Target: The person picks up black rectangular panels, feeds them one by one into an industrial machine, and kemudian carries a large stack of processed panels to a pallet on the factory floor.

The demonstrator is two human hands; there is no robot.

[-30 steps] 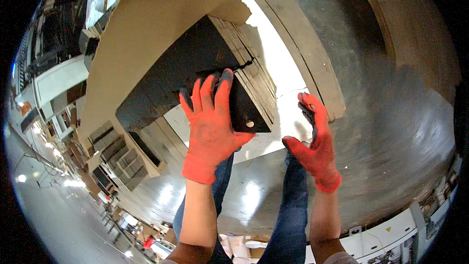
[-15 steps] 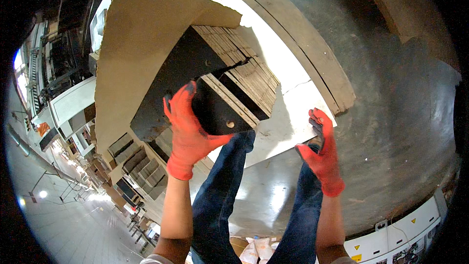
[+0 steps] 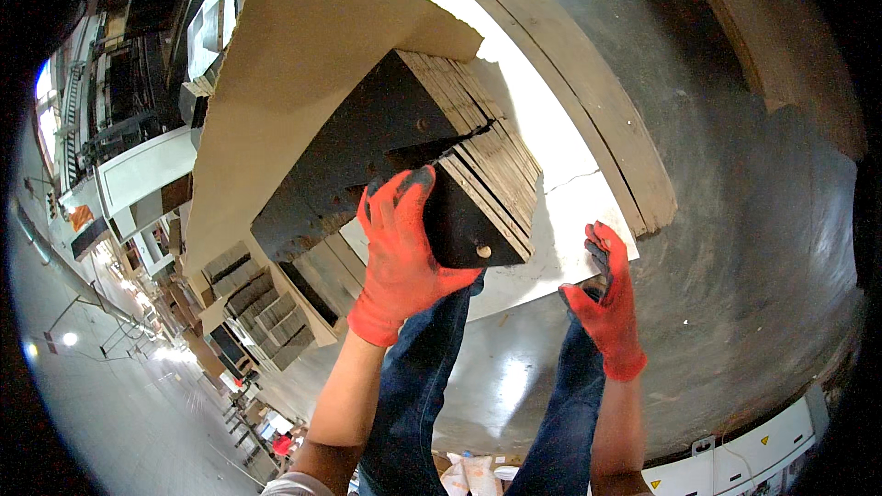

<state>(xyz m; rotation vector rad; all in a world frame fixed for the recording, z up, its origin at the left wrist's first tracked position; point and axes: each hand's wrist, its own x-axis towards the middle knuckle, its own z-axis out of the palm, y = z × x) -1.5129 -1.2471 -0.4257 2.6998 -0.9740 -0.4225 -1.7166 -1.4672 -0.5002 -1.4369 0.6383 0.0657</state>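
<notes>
— Orange gloves on both hands. What is the left hand doing?

— Its fingers are spread fairly wide and laid flat on the dark triangular board at the centre of the frame, fingertips on its upper face, thumb toward its lower edge. It presses on the board; whether it truly grips it I cannot tell.

— And the right hand?

— Lower right of centre, fingers curled loosely, half open, holding nothing. It hangs just off the corner of the white sheet under the stack.

— What lies around?

— The board tops a stack of wooden boards, layered edges facing right. A big sheet of brown cardboard rises behind it at upper left. A pale wooden plank runs diagonally at upper right over grey floor. Blue-jeaned legs fill the bottom.

— Which way does the board point?

— Its long axis runs from upper centre to lower right, where its corner with a small hole points.
</notes>
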